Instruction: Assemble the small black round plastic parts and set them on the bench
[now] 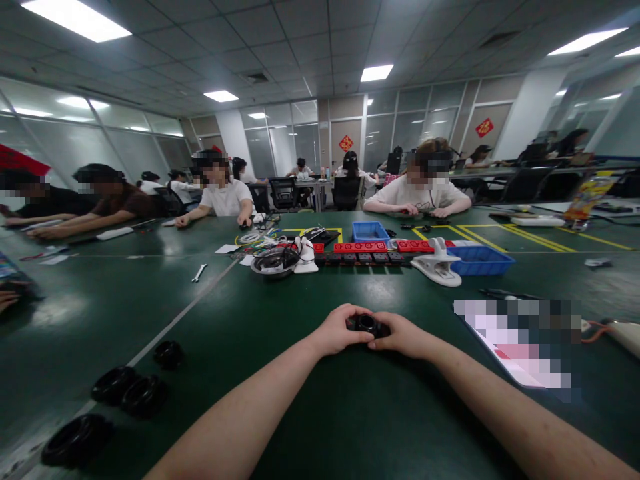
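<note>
Between my two hands, just above or on the green table, is a small black ring-shaped object [367, 323] with a round hole facing up. My left hand [345, 329] grips it from the left, fingers curled around the far side and thumb at the near side. From the right, my right hand [400, 335] closes on it in the same way. Fingers cover much of its outline, and its exact kind is unclear. Similar dark rounded pieces lie at the lower left, among them a large one [77, 440] and a smaller one [169, 355].
Beyond my hands stand red sockets [360, 247], a white clamp [440, 263], a blue bin [480, 260], a smaller blue bin [370, 231] and a metal bowl [273, 265] among cables. A wrench [199, 273] lies left. A blurred-out flat device [517, 347] lies right. People sit opposite.
</note>
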Action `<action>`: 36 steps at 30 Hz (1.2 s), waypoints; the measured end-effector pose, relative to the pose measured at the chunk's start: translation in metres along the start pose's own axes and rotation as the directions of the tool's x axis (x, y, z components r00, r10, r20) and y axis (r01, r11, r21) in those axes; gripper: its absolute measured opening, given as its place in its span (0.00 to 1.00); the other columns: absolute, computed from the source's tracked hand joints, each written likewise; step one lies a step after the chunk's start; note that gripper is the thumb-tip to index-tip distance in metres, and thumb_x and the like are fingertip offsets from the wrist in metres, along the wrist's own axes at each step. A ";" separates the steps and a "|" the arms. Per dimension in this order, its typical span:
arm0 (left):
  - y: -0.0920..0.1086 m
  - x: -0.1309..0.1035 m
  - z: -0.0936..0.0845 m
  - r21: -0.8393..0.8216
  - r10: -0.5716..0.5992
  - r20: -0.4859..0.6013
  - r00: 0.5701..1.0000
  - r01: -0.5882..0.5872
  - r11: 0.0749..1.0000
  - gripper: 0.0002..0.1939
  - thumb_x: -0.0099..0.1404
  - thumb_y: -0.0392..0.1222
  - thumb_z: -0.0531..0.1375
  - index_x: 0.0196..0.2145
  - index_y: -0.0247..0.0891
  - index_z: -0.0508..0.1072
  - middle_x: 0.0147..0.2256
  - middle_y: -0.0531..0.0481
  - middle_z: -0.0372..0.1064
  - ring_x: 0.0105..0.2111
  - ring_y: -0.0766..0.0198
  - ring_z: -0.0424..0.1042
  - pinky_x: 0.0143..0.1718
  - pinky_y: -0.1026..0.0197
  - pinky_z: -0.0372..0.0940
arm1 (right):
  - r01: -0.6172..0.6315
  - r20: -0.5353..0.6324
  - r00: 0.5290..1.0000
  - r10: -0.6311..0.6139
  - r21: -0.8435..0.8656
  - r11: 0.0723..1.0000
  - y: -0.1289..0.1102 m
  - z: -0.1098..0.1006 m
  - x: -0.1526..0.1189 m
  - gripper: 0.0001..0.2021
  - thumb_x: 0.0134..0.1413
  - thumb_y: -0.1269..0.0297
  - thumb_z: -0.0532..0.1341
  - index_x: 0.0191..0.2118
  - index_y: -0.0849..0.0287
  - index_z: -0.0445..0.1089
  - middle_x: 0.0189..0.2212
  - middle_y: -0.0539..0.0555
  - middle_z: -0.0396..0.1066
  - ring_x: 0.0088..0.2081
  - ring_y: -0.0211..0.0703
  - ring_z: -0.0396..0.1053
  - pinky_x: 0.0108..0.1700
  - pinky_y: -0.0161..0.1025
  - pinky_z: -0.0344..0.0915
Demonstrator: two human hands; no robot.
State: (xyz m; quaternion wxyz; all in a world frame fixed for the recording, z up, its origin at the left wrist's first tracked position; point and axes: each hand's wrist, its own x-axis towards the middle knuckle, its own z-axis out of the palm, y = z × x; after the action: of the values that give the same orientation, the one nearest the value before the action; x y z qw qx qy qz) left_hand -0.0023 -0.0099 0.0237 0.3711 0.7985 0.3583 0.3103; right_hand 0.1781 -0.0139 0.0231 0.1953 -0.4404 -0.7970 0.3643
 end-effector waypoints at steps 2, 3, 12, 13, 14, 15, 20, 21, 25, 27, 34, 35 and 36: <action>0.000 0.000 0.000 0.005 0.002 0.000 1.000 -0.002 1.000 0.21 0.48 0.42 0.61 0.42 0.39 0.66 0.38 0.49 0.62 0.38 0.62 0.63 0.37 0.62 0.59 | -0.003 -0.009 1.000 0.002 -0.006 1.000 0.000 0.000 0.000 0.18 0.38 0.63 0.61 0.40 0.60 0.65 0.30 0.50 0.67 0.30 0.40 0.63 0.31 0.34 0.58; -0.001 0.001 0.000 0.007 0.001 0.002 1.000 -0.001 1.000 0.21 0.48 0.42 0.61 0.42 0.39 0.66 0.38 0.49 0.62 0.38 0.62 0.63 0.37 0.62 0.59 | -0.006 -0.013 1.000 0.005 -0.009 1.000 0.000 0.000 0.000 0.18 0.37 0.63 0.61 0.40 0.59 0.65 0.30 0.50 0.67 0.30 0.40 0.63 0.31 0.34 0.58; 0.000 0.000 0.003 0.024 -0.030 -0.047 0.998 0.031 0.999 0.21 0.46 0.43 0.62 0.40 0.39 0.67 0.37 0.49 0.62 0.37 0.62 0.63 0.38 0.61 0.58 | -0.023 -0.033 0.999 0.021 -0.040 0.999 0.007 0.002 0.003 0.19 0.36 0.61 0.62 0.39 0.59 0.65 0.30 0.50 0.67 0.29 0.39 0.63 0.29 0.33 0.55; 0.001 -0.001 0.005 0.027 -0.041 -0.072 0.997 0.043 0.999 0.21 0.46 0.42 0.62 0.39 0.39 0.67 0.37 0.50 0.62 0.37 0.63 0.63 0.38 0.61 0.58 | -0.035 -0.050 0.998 0.032 -0.053 0.998 0.008 0.003 0.003 0.19 0.36 0.60 0.62 0.39 0.59 0.65 0.30 0.50 0.67 0.29 0.39 0.63 0.29 0.33 0.55; 0.002 -0.001 0.007 0.029 -0.053 -0.104 0.993 0.056 0.998 0.20 0.45 0.42 0.62 0.39 0.39 0.67 0.37 0.50 0.62 0.37 0.63 0.63 0.39 0.61 0.58 | -0.052 -0.073 0.996 0.047 -0.073 0.996 0.008 0.004 0.003 0.19 0.35 0.59 0.63 0.38 0.59 0.64 0.30 0.50 0.67 0.29 0.40 0.62 0.28 0.32 0.55; 0.003 -0.002 0.010 0.031 -0.067 -0.141 0.988 0.072 0.997 0.20 0.45 0.41 0.63 0.39 0.39 0.67 0.37 0.50 0.61 0.37 0.63 0.63 0.39 0.61 0.58 | -0.076 -0.103 0.993 0.065 -0.100 0.992 0.008 0.006 0.004 0.19 0.34 0.58 0.63 0.37 0.59 0.64 0.29 0.50 0.67 0.29 0.40 0.62 0.28 0.32 0.54; 0.008 -0.003 0.029 0.026 -0.142 -0.362 0.921 0.162 0.986 0.19 0.44 0.38 0.63 0.37 0.37 0.67 0.36 0.49 0.61 0.36 0.63 0.62 0.40 0.60 0.58 | -0.284 -0.310 0.930 0.197 -0.269 0.920 -0.001 0.022 0.004 0.14 0.36 0.58 0.61 0.29 0.60 0.61 0.26 0.50 0.64 0.26 0.37 0.61 0.23 0.31 0.49; 0.008 -0.003 0.031 0.026 -0.146 -0.396 0.906 0.171 0.985 0.19 0.44 0.38 0.63 0.37 0.37 0.67 0.36 0.49 0.61 0.36 0.63 0.62 0.40 0.60 0.58 | -0.322 -0.355 0.911 0.209 -0.297 0.899 -0.004 0.026 0.004 0.12 0.37 0.59 0.60 0.29 0.60 0.61 0.26 0.50 0.64 0.26 0.37 0.61 0.23 0.31 0.48; 0.006 -0.002 0.030 0.036 -0.131 -0.406 0.904 0.159 0.987 0.19 0.45 0.38 0.63 0.37 0.37 0.67 0.36 0.49 0.61 0.37 0.63 0.62 0.41 0.60 0.58 | -0.350 -0.419 0.889 0.186 -0.360 0.865 -0.012 0.032 0.002 0.10 0.40 0.61 0.58 0.30 0.60 0.60 0.28 0.52 0.64 0.27 0.38 0.61 0.23 0.31 0.48; 0.003 -0.002 0.024 0.038 -0.110 -0.327 0.939 0.129 0.991 0.19 0.45 0.39 0.62 0.37 0.38 0.67 0.36 0.49 0.62 0.37 0.63 0.62 0.40 0.61 0.58 | -0.311 -0.386 0.908 0.164 -0.357 0.881 -0.012 0.029 0.001 0.12 0.40 0.59 0.58 0.31 0.60 0.61 0.29 0.52 0.64 0.28 0.39 0.62 0.24 0.32 0.50; 0.000 0.000 0.002 0.018 -0.033 -0.076 0.997 0.035 0.999 0.21 0.45 0.43 0.63 0.39 0.38 0.68 0.38 0.49 0.64 0.38 0.61 0.63 0.39 0.61 0.57 | -0.006 -0.071 0.997 -0.006 -0.164 0.987 0.002 0.003 0.001 0.20 0.37 0.57 0.62 0.40 0.59 0.64 0.34 0.52 0.66 0.33 0.42 0.63 0.32 0.35 0.57; 0.000 0.000 0.001 0.012 -0.039 -0.062 0.997 0.040 0.999 0.22 0.45 0.44 0.63 0.39 0.38 0.68 0.38 0.48 0.64 0.39 0.61 0.63 0.39 0.60 0.57 | 0.004 -0.037 0.999 -0.009 -0.126 0.992 0.005 0.001 0.001 0.19 0.38 0.59 0.61 0.40 0.59 0.64 0.33 0.52 0.67 0.33 0.41 0.64 0.32 0.35 0.57; 0.000 0.000 0.000 0.008 -0.045 -0.052 0.998 0.046 0.999 0.22 0.45 0.44 0.63 0.40 0.38 0.68 0.38 0.48 0.64 0.38 0.61 0.63 0.39 0.60 0.57 | 0.011 -0.015 1.000 -0.012 -0.097 0.995 0.006 0.000 0.002 0.18 0.39 0.60 0.61 0.40 0.59 0.64 0.32 0.51 0.67 0.32 0.41 0.64 0.32 0.35 0.58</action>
State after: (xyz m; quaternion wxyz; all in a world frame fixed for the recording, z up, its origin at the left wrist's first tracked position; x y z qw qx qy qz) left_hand -0.0019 -0.0098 0.0241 0.3652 0.7836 0.3871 0.3206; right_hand 0.1807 -0.0100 0.0183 0.1820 -0.4474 -0.8147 0.3208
